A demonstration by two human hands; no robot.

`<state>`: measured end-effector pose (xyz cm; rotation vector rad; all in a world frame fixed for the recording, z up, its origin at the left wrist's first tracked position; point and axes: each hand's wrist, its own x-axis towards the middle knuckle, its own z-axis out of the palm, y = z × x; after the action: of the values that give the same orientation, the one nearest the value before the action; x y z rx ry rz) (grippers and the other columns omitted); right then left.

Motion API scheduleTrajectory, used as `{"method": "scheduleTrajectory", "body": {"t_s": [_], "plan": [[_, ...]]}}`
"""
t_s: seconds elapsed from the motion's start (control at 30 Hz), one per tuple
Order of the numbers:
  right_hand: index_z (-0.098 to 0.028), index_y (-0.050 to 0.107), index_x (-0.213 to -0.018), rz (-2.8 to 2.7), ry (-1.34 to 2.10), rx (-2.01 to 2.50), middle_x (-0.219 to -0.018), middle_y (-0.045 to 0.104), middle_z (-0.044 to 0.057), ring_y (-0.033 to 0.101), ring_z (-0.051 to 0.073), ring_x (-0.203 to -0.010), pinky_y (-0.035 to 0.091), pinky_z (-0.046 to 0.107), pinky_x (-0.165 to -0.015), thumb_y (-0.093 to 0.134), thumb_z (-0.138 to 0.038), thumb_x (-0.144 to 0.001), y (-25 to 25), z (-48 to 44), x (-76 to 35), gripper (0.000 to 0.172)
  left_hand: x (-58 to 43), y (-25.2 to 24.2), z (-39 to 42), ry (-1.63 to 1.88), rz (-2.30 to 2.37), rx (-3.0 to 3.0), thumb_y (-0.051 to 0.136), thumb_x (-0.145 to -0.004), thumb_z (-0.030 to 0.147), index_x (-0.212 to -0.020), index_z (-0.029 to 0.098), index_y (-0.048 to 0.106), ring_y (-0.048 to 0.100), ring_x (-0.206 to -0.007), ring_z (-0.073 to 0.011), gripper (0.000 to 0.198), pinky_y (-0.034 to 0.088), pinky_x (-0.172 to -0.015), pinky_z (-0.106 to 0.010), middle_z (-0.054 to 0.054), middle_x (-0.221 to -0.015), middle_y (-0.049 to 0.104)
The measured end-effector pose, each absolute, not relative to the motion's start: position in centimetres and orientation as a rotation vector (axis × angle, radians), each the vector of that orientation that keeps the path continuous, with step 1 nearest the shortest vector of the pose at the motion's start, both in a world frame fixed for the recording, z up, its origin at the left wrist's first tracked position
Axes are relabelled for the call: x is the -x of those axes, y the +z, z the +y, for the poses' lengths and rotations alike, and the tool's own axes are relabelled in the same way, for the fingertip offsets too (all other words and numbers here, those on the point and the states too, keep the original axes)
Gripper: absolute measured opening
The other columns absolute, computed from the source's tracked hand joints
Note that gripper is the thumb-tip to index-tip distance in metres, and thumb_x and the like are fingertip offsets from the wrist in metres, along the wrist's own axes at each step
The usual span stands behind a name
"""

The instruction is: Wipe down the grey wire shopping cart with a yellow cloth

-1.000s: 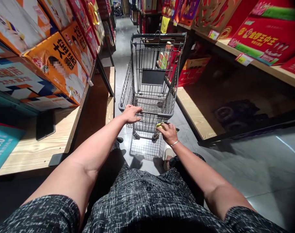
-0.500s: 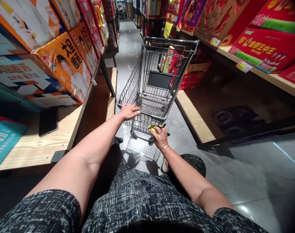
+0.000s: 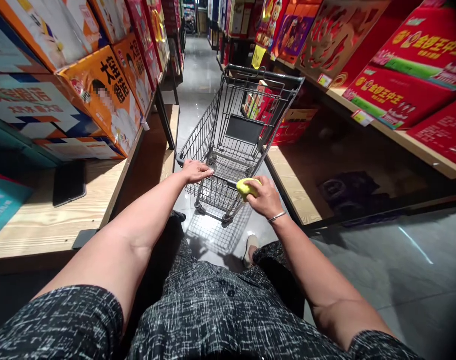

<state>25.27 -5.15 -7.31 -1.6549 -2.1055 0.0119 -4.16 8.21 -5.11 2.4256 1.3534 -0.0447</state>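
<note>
A dark wire shopping cart stands in front of me in the aisle. My left hand lies on the left part of its near handlebar, the fingers stretched out over the bar. At the bar's right part, my right hand is closed around a soft-looking yellow-green cloth, which covers that stretch of the bar. Its exact material is hard to make out, and the fingers' far side is hidden. A bracelet circles my right wrist.
A shelf on the left bears boxed goods and a black phone. On the right, red gift boxes stand on a shelf above a low wooden board. The tiled aisle runs ahead between shelves.
My right hand has moved up and to the right, bringing the yellow-green cloth onto the handlebar. My left hand stays on the bar, and the cart appears slightly shifted left in view.
</note>
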Motion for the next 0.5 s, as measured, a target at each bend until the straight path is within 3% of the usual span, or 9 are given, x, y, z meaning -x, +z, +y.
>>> {"method": "scheduleTrajectory", "body": {"t_s": [0.17, 0.27, 0.37, 0.5], "plan": [[-0.022, 0.075, -0.116, -1.962, 0.030, 1.607, -0.115, 0.060, 0.010, 0.057, 0.027, -0.108, 0.047, 0.043, -0.103, 0.060, -0.014, -0.077, -7.4, -0.7, -27.7, 0.042, 2.7, -3.4, 6.9, -0.120, 1.373, -2.396, 0.039, -0.098, 0.070, -0.137, 0.033, 0.068, 0.034, -0.150, -0.0378, 0.062, 0.022, -0.119, -0.058, -0.007, -0.154, 0.058], [-0.022, 0.073, -0.118, -1.914, 0.017, 1.508, -0.120, 0.056, 0.010, 0.057, 0.026, -0.114, 0.048, 0.043, -0.105, 0.057, -0.015, -0.078, -7.8, 0.9, -27.5, 0.044, 0.0, -3.1, 4.9, 0.022, 1.195, -2.478, 0.039, -0.100, 0.066, -0.153, 0.033, 0.053, 0.026, -0.156, -0.0346, 0.065, 0.018, -0.123, -0.055, -0.007, -0.163, 0.049], [-0.023, 0.068, -0.123, -1.827, -0.019, 1.484, -0.125, 0.052, 0.011, 0.054, 0.025, -0.121, 0.049, 0.039, -0.105, 0.054, -0.015, -0.081, -10.0, -0.5, -26.4, 0.044, -2.4, -3.6, 3.3, 0.037, 1.025, -2.484, 0.037, -0.103, 0.053, -0.156, 0.030, 0.050, 0.041, -0.148, -0.0307, 0.059, 0.025, -0.119, -0.049, -0.007, -0.159, 0.055], [-0.023, 0.066, -0.124, -1.700, 0.017, 1.589, -0.128, 0.049, 0.013, 0.050, 0.028, -0.126, 0.050, 0.044, -0.107, 0.056, -0.014, -0.081, -16.7, -4.8, -24.0, 0.045, -3.0, -4.5, 2.8, 0.019, 1.027, -2.460, 0.037, -0.103, 0.043, -0.138, 0.030, 0.066, 0.056, -0.131, -0.0299, 0.047, 0.027, -0.110, -0.050, -0.005, -0.138, 0.070]]}}
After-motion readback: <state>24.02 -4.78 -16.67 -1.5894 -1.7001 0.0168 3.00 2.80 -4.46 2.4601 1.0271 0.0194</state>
